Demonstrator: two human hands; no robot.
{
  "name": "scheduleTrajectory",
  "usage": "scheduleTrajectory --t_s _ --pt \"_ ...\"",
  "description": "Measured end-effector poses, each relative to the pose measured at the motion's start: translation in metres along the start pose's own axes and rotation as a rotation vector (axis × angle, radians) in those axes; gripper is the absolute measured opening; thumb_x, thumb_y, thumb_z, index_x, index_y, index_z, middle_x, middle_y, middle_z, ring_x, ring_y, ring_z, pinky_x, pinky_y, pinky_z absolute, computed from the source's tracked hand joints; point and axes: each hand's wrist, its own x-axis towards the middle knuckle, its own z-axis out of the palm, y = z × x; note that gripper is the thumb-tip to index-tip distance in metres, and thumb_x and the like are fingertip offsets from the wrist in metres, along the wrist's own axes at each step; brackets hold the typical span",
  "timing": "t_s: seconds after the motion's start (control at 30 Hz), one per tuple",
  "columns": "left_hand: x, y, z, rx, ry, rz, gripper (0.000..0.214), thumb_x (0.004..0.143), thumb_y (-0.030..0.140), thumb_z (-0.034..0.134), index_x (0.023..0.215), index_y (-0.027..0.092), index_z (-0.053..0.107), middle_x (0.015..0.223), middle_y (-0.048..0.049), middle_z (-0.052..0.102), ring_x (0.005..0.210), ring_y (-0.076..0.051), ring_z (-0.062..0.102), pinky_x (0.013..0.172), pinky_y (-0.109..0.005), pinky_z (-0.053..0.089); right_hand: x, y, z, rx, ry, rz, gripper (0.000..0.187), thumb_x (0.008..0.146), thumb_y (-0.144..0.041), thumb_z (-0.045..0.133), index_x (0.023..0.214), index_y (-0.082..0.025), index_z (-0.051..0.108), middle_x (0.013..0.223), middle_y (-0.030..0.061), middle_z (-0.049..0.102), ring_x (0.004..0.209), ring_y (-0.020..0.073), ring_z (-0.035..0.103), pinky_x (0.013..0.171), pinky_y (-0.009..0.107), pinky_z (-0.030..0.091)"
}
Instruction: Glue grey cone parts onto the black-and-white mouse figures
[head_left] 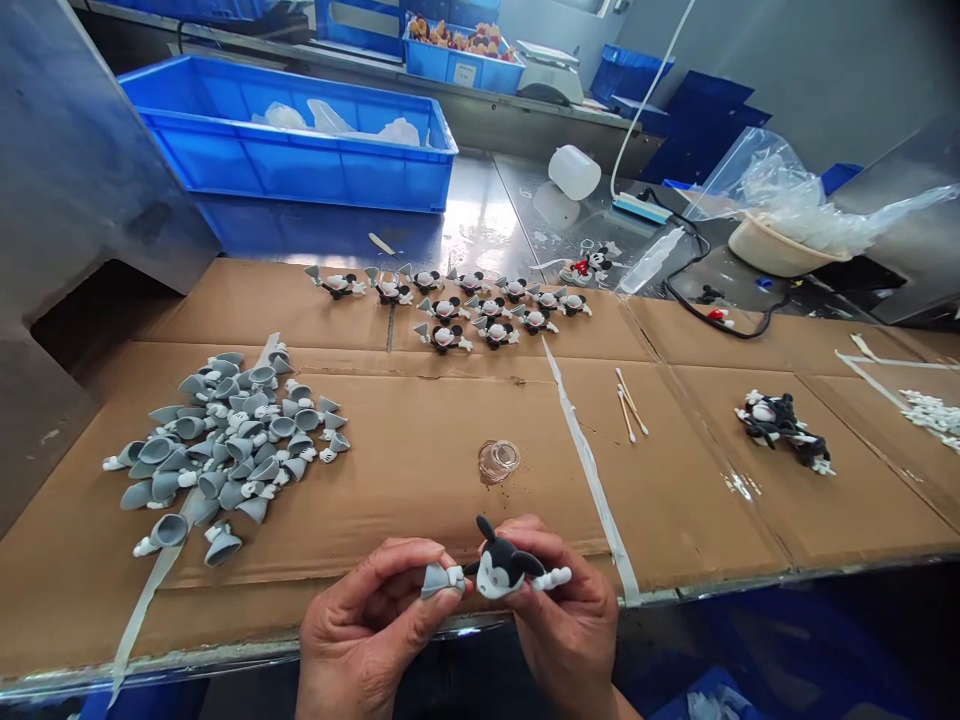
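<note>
Two hands (pixel 379 625) (pixel 566 615): one cone (pixel 433 580), one figure (pixel 500 568)

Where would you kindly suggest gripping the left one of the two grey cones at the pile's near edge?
I would pinch the outer wall of that grey cone from the near side, since it lies on its side, its white glove pointing left, with no piece in front.
</note>
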Motion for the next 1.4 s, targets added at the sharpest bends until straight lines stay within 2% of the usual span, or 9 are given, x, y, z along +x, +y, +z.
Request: scheduleTrajectory --t_s 0.07,0.4,0.6,1.03,1.1,1.27,1.4 --pt "0.001 -0.001 -0.003 0.013 -0.043 0.008 0.019 0.071 0.017 0.089 0.086 0.028 0.084 0.082 -0.0007 0.078 0.075 -0.015 0.075 0.075 -0.016 0.060 0.001 -0.001 0.001 -0.011 -0.005 -0.003 0.020 0.087 -0.034 0.081 0.106 -0.031 0.079 0.089 0.0011 0.074 0.081 0.0141 0.065 0.071 0.022 0.053" --pt "-0.002 0.006 0.007 -0.061 0.064 -0.043 0.018 0.064 0.020 0.093 0.079 0.023 0.083 0.078 -0.0016 0.075 0.073 -0.015 0.072 0.072 -0.017 0.060 0.005 -0.007 0.004 -0.049 -0.018 -0.047 0.017 0.087 -0.036 0.081 0.102 -0.029 0.080 0.086 0.0034 0.074 0.077 0.0149 0.066 0.067 0.024 0.054" --pt "0.002 0.001 -0.005 0.005 -0.078 0.004 0.019 0.074 0.014 0.086 0.086 0.028 0.083 0.083 -0.0007 0.077 0.077 -0.014 0.074 0.077 -0.018 0.060 0.003 -0.006 0.002 -0.050 -0.024 -0.037 0.017 0.087 -0.034 0.081 0.103 -0.029 0.080 0.086 0.0035 0.074 0.077 0.0151 0.066 0.066 0.024 0.054" --pt "0.001 0.004 -0.006 0.028 -0.057 -0.004 0.018 0.072 0.014 0.087 0.084 0.026 0.084 0.081 -0.0026 0.076 0.075 -0.016 0.072 0.075 -0.021 0.061 0.003 -0.005 0.002 -0.077 -0.019 -0.057 0.016 0.086 -0.034 0.082 0.100 -0.028 0.081 0.080 0.0041 0.073 0.072 0.0170 0.066 0.063 0.027 0.054" --pt "-0.001 0.005 -0.002 0.009 -0.034 -0.012 0.017 0.070 0.016 0.089 0.082 0.025 0.084 0.080 -0.0027 0.075 0.074 -0.015 0.072 0.074 -0.020 0.060 0.003 -0.006 0.003 -0.075 -0.017 -0.058 0.016 0.085 -0.033 0.083 0.100 -0.028 0.081 0.080 0.0039 0.073 0.072 0.0168 0.066 0.063 0.027 0.054" --pt "-0.003 0.007 0.009 -0.042 0.115 -0.041 0.020 0.061 0.024 0.096 0.075 0.023 0.083 0.075 -0.0020 0.074 0.070 -0.014 0.070 0.070 -0.017 0.059 0.002 -0.005 0.003 -0.063 -0.019 -0.052 0.016 0.084 -0.032 0.083 0.099 -0.028 0.081 0.080 0.0040 0.073 0.072 0.0171 0.066 0.063 0.027 0.054" --pt "-0.001 0.005 0.001 -0.002 0.001 -0.023 0.016 0.067 0.019 0.091 0.080 0.025 0.083 0.079 -0.0021 0.075 0.073 -0.014 0.071 0.072 -0.018 0.059 0.002 -0.004 0.002 -0.072 -0.015 -0.061 0.016 0.085 -0.033 0.083 0.099 -0.026 0.081 0.080 0.0052 0.073 0.071 0.0181 0.066 0.061 0.028 0.054"
